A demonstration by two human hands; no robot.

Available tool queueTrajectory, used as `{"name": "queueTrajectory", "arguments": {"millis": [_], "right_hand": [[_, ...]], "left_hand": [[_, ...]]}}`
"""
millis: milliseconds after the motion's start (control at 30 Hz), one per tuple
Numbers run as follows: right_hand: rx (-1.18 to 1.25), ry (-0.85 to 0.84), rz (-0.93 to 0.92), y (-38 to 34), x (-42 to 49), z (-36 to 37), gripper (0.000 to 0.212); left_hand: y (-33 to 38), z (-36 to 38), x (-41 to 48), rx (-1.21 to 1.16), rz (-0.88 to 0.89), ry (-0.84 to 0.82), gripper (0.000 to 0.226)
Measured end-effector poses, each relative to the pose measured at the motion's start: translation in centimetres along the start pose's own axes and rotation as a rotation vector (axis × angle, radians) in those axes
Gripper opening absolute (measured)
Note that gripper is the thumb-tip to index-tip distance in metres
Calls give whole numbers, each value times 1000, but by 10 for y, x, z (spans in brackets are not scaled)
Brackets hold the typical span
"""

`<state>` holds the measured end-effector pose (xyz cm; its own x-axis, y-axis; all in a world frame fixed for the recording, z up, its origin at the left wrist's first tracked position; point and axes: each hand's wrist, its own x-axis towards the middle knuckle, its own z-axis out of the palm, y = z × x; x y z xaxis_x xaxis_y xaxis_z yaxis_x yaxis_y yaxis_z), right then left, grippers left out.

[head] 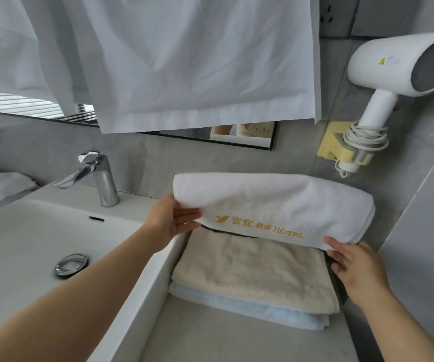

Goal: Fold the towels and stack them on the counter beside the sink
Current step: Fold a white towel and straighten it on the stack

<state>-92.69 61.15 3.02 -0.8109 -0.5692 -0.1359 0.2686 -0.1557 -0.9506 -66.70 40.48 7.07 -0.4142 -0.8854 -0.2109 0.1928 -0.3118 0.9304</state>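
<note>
White hotel towel (276, 202) lies on cream towel (250, 270) and blue towel (250, 309), on the counter (223, 340) right of the sink (41, 231). Your left hand (171, 220) and right hand (356, 270) touch its raised front edge, fingers straight, tips hidden underneath. Hair dryer (393, 66) hangs on the wall just behind.

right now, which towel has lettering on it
The white towel on top, with gold hotel lettering; the cream towel and light blue towel below it are plain.

Grey counter (210, 340), blue towel (250, 309) on it
</note>
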Motion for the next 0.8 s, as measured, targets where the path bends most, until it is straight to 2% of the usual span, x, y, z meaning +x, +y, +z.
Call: {"name": "queueTrajectory", "arguments": {"millis": [67,100,167,267,333,400,567,800], "right_hand": [[236,-82,115,2,2,-11,53],[300,-96,164,3,3,-16,66],[303,-151,233,4,1,-23,61],[28,-190,315,14,-4,-23,45],[-156,-155,309,27,-2,-22,39],[-253,-91,246,34,4,-23,42],[-249,18,129,35,23,-21,45],[-318,132,24,56,44,-14,44]], "left_hand": [[-3,-6,1,-136,-107,-4,30],[-4,-10,2,-146,-158,0,31],[-6,-16,2,-3,-246,-17,26],[-18,-17,5,381,-294,-75,6],[-29,-16,12,534,-235,-28,17],[-37,-15,17,587,-155,47,20],[-49,-16,37,565,-29,121,24],[-72,-7,55,951,55,191,27]]}}
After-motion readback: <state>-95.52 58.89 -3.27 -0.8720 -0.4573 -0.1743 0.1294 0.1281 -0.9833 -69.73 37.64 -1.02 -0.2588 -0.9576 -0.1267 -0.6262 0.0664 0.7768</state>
